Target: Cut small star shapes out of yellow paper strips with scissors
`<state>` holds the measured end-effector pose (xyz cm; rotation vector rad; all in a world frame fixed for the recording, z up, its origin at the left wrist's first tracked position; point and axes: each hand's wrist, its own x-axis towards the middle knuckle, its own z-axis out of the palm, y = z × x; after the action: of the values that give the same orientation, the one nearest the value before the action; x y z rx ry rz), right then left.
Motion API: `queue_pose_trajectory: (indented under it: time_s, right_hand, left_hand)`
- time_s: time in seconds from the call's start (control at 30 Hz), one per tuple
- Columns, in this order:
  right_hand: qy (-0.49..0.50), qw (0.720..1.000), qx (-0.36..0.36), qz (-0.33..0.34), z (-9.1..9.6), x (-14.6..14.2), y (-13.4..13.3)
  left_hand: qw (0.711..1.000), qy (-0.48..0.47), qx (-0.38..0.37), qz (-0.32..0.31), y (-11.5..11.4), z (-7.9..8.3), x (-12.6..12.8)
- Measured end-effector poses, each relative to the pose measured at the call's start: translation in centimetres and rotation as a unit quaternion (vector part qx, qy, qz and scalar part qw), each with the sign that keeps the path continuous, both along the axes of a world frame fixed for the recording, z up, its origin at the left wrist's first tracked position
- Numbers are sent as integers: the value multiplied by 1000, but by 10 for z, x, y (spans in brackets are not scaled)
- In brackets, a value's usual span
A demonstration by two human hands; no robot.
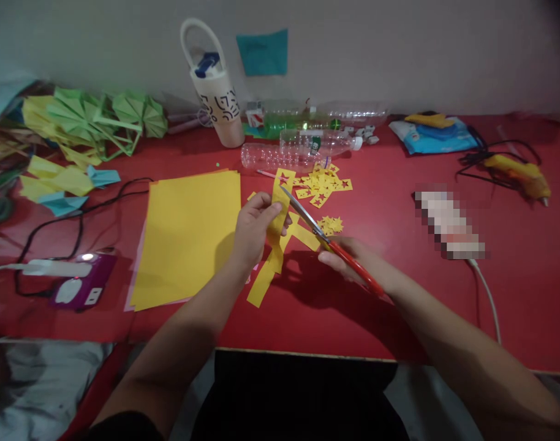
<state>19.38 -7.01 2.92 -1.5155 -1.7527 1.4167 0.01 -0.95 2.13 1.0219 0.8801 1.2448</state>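
Observation:
My left hand (255,223) pinches a yellow paper strip (280,211) upright; a star-shaped hole shows near its top end. In my right hand (348,254) are red-handled scissors (353,266), their blade tips at the strip just below that hole. Whether the blades are parted I cannot tell. Under and beside the hands lie more yellow strips (263,285) on the red table (353,324). Just beyond the scissors are a small heap of cut yellow stars (330,225) and a pile of yellow scraps with star holes (323,182).
Yellow sheets (188,239) lie stacked left of my hands. Clear plastic bottles (302,147) and a white tumbler (220,104) are at the back. A purple power strip (84,288) is at left, a yellow glue gun (514,174) at right, near a blurred-out corded object (450,223).

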Motion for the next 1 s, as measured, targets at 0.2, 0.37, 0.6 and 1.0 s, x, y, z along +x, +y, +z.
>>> queue_pose_trajectory:
  time_s: [0.2, 0.37, 0.6, 1.0]
  right_hand:
    - [8, 1000, -1, -7, -4, 0, 2]
    - [0, 1000, -13, -3, 1, -2, -1]
    - [9, 1000, -15, 16, 1, -3, -2]
    - [47, 998, -30, 21, -5, -4, -4]
  left_hand:
    - [999, 21, -6, -26, -2, 0, -1]
    - [1000, 18, -6, 14, 1, -2, -3]
    - [998, 47, 31, 37, -1, -5, -3]
    - [997, 52, 42, 43, -3, -3, -2]
